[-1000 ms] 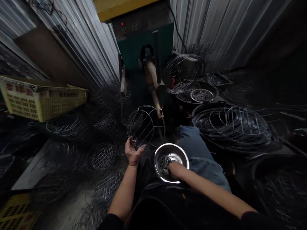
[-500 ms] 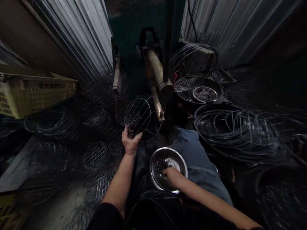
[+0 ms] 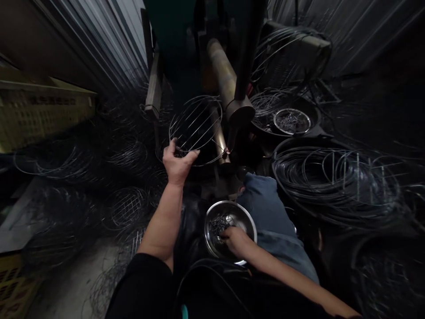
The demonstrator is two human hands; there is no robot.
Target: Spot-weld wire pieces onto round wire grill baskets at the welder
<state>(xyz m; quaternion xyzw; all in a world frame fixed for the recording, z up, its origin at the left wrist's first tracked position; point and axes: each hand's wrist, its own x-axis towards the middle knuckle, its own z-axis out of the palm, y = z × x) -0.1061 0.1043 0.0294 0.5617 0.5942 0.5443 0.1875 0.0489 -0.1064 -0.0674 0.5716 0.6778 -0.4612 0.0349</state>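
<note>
My left hand (image 3: 177, 161) is closed on the near rim of a round wire grid (image 3: 195, 124). It holds the grid up beside the brass-coloured arm of a machine (image 3: 224, 82), close to the dark tip (image 3: 232, 133). My right hand (image 3: 234, 237) reaches into a shiny steel bowl (image 3: 245, 219) on my lap. Its fingers are bent among small wire pieces (image 3: 217, 223). Whether they hold one is hidden.
Finished wire grids (image 3: 128, 208) lie heaped on the floor at left. Coils of wire rings (image 3: 332, 177) are stacked at right. A second steel bowl (image 3: 292, 120) sits behind them. A yellow crate (image 3: 40, 110) stands at far left, under corrugated metal walls (image 3: 109, 48).
My left hand has lifted the wire grid up and forward toward the machine's tip. My right hand stays in the bowl. The view has tipped downward and closer to the machine.
</note>
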